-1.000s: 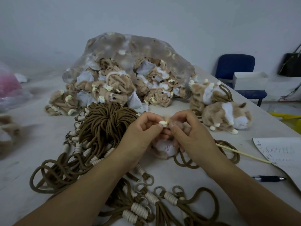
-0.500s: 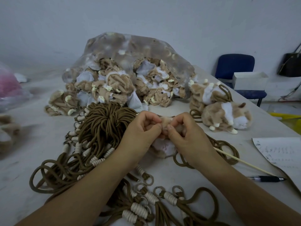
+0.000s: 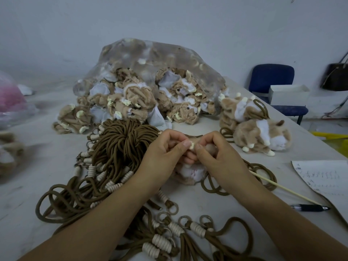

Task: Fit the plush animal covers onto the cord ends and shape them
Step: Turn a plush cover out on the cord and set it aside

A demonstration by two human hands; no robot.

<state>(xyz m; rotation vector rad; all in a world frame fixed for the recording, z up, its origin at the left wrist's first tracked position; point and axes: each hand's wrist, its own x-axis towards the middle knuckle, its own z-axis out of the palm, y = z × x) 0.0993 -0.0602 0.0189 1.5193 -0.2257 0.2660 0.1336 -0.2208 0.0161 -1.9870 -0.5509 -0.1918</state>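
Both the left hand (image 3: 163,153) and right hand (image 3: 222,159) pinch a plush cover (image 3: 190,174) over cords (image 3: 120,144); the sheet (image 3: 323,178) bears illegible handwriting.

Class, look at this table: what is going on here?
A person is working on a plush cover. The left hand and right hand both pinch it, thumbs meeting at a small cream tip. A bundle of cords lies at the left, a bag of loose covers behind, and finished animals to the right.
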